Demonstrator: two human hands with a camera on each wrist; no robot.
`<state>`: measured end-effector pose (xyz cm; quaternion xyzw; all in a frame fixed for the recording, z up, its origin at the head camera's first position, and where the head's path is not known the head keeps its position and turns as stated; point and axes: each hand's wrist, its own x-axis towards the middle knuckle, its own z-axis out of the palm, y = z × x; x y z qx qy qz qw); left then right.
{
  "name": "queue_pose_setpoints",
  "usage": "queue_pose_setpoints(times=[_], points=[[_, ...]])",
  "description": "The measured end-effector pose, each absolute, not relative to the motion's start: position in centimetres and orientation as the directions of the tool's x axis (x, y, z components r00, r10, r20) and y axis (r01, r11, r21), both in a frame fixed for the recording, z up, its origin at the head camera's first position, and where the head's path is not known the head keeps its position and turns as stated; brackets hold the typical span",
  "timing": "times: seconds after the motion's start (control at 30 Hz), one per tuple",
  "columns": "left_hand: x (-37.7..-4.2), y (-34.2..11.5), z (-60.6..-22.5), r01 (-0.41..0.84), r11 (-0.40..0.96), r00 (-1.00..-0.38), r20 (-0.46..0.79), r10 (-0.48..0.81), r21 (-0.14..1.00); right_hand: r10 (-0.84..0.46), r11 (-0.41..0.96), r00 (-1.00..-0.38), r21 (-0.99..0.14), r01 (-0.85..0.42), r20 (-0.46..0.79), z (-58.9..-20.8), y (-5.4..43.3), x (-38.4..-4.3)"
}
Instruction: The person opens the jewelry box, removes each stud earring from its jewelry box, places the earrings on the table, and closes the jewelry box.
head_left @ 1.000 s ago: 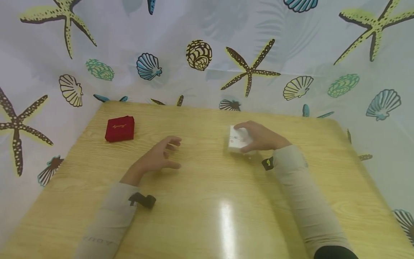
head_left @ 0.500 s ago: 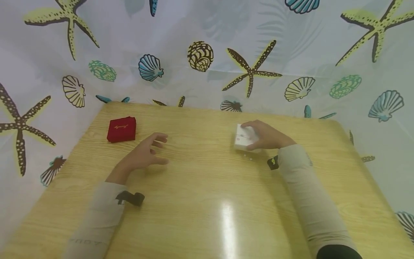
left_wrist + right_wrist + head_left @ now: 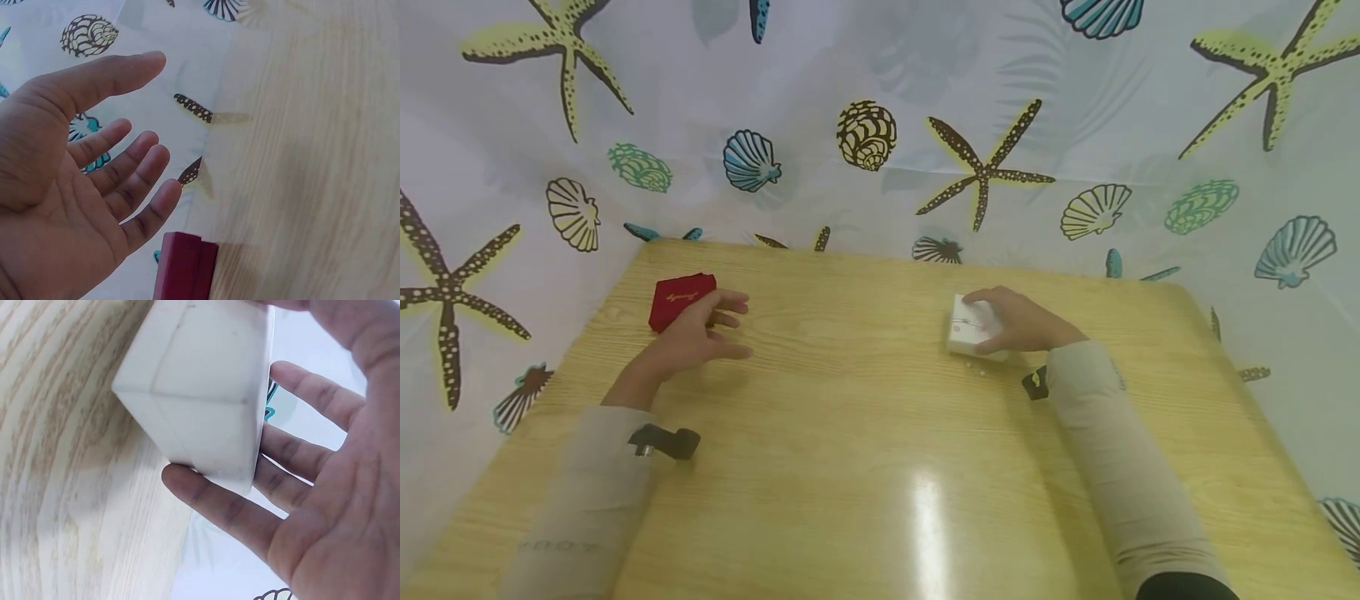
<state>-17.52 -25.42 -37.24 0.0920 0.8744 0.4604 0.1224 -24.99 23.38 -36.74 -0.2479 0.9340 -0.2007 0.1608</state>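
My right hand (image 3: pixel 1024 323) grips a small white box (image 3: pixel 966 329) on the right side of the table, thumb on the near side and fingers across the far side. In the right wrist view the white box (image 3: pixel 200 400) fills the space between thumb and fingers, tilted in that view. My left hand (image 3: pixel 691 337) holds nothing; its fingers are spread and slightly bent. It overlaps the near right corner of a red box (image 3: pixel 676 298) with gold lettering. The left wrist view has the red box (image 3: pixel 182 269) just below the little finger of my left hand (image 3: pixel 87 181).
The wooden table (image 3: pixel 820 400) meets a white curtain (image 3: pixel 820 75) printed with shells and starfish along its back and sides. A few tiny white bits (image 3: pixel 981 372) lie on the table in front of the white box.
My left hand has moved left, from the middle-left of the table to the red box. My right hand and the white box have shifted slightly right.
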Motion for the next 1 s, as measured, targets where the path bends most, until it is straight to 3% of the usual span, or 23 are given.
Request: queue_pose_setpoints(times=[1.0], points=[[-19.7,-31.2,-34.4,-0.050,0.674,-0.978,-0.172,0.115,0.737,-0.507,0.811,-0.833,-0.449,-0.375,-0.221,-38.2,24.1,-25.4]])
